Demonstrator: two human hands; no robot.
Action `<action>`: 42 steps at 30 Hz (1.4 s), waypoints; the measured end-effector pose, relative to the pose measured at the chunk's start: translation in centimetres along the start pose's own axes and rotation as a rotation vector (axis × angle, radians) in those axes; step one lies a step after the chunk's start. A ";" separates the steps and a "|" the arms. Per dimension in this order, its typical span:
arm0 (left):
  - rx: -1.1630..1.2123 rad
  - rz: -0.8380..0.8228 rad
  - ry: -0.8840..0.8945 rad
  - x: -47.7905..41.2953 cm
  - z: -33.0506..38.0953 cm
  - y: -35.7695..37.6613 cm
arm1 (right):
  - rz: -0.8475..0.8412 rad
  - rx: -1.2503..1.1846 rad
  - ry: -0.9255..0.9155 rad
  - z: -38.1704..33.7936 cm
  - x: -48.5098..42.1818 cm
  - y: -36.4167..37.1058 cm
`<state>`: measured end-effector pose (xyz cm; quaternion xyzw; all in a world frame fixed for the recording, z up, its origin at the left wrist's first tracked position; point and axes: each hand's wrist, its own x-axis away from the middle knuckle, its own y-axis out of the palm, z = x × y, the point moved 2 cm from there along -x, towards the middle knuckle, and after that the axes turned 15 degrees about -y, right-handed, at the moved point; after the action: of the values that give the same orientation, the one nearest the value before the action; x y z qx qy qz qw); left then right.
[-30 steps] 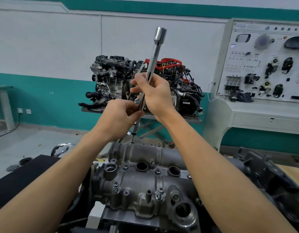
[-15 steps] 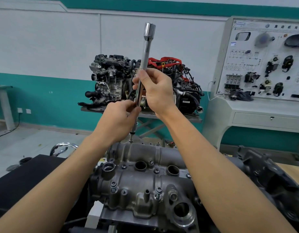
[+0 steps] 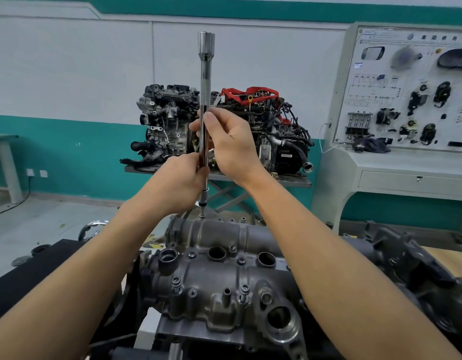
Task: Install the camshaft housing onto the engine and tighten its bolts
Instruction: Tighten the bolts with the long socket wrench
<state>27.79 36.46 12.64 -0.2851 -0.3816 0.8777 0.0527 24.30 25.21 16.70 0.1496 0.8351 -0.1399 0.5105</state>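
Observation:
The grey cast camshaft housing (image 3: 219, 276) lies on the engine in front of me, with several bolts standing in its bosses. A long chrome extension bar (image 3: 205, 81) stands upright, its bit down on a bolt (image 3: 202, 216) at the housing's far edge. My left hand (image 3: 181, 179) grips the bar's lower shaft. My right hand (image 3: 229, 144) pinches the shaft just above, between thumb and fingers. The bar's socket end points up, above both hands.
A second engine (image 3: 224, 128) sits on a stand against the teal wall behind. A white training panel (image 3: 411, 92) with car parts stands at the right. A black engine part (image 3: 406, 261) lies to the right of the housing, a dark mat (image 3: 29, 276) to the left.
The bar has swung from a rightward tilt to upright, and its bit has come down onto the far-edge bolt. Both hands stayed on the shaft and shifted slightly left.

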 end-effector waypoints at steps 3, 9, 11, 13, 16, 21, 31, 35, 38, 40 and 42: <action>0.047 0.161 -0.015 0.2 0.5 -0.5 | 0.120 0.028 -0.006 0.2 0.0 -0.4; 0.044 0.302 0.014 0.7 2.1 0.6 | 0.097 0.033 0.000 -0.1 0.2 -0.2; 0.050 0.298 0.057 0.8 2.2 1.2 | 0.073 -0.051 0.030 -0.3 0.2 -0.3; 0.076 0.282 0.070 0.8 2.1 1.4 | 0.037 -0.166 0.085 -0.5 0.2 -0.5; 0.197 0.210 0.066 0.7 1.5 1.6 | -0.030 -0.143 0.069 -0.2 0.1 -0.6; 0.314 0.300 0.056 0.6 0.6 1.7 | 0.025 0.051 -0.028 0.1 -0.1 -0.9; 0.420 0.267 0.008 -0.3 0.4 2.1 | 0.147 0.199 -0.103 -0.2 -0.2 -0.9; 0.795 -0.141 -0.200 -0.6 1.1 3.6 | 0.133 0.165 -0.092 -0.1 -0.3 -1.0; 0.827 -0.195 -0.290 -0.9 1.4 4.0 | 0.132 0.146 -0.083 0.1 -0.2 -0.8; 0.821 -0.196 -0.268 -1.3 1.4 4.1 | 0.136 0.137 -0.074 0.1 -0.3 -0.8; 0.822 -0.213 -0.221 -1.6 1.2 4.4 | 0.139 0.133 -0.067 0.2 -0.2 -0.9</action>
<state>29.02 32.11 11.00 -0.1039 -0.0314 0.9715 0.2106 24.24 24.25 16.87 0.2361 0.7939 -0.1640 0.5358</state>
